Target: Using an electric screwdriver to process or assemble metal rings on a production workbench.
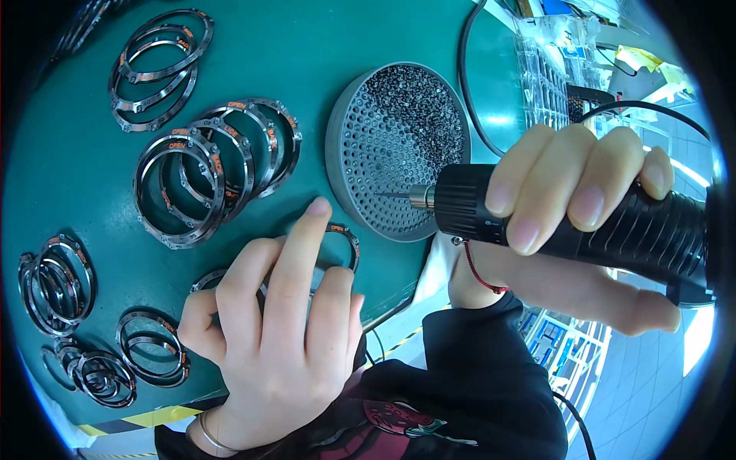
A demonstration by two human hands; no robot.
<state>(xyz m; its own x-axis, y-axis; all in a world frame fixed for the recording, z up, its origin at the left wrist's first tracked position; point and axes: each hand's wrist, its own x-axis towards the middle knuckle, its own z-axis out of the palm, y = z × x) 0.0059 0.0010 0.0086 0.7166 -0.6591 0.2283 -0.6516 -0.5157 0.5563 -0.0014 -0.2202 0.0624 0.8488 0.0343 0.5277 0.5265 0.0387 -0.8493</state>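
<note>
Right hand (571, 192) clenched around black electric screwdriver (583, 218), bit pointing left over round grey perforated screw tray (399, 149). Tip hovers above tray's near rim; contact unclear. Left hand (276, 337) grasps nothing: flat on green mat (307, 46), index finger stretched forward, pressing metal ring (341, 241) lying under fingertips, probably pinning it. Overlapping stack of rings (207, 172) just beyond left hand. More rings (57, 284) left of wrist.
</note>
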